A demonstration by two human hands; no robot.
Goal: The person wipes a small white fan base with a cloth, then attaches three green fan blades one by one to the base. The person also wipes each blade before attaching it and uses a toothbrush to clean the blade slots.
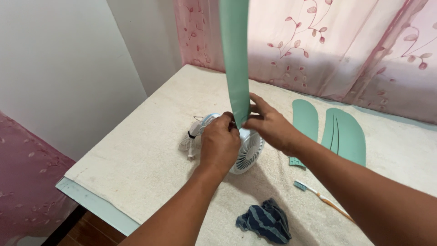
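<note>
One blade in hand, three more waiting on the table

Both hands meet over the small white fan body (248,150): the left hand (220,143) is curled, its fingers pinching the lower end of a long green fan blade (235,59) that stands upright and runs out of the top of the view, while the right hand (269,127) closes its fingertips on the same end from the other side. Judging by this, the blade is at the hub but I cannot tell whether it is seated. Three or so loose green blades (337,132) lie well apart to the right on the towel-covered table (136,168), so most of the work looks undone. Near them lie a toothbrush (318,197) and a striped dark cloth (265,222).
</note>
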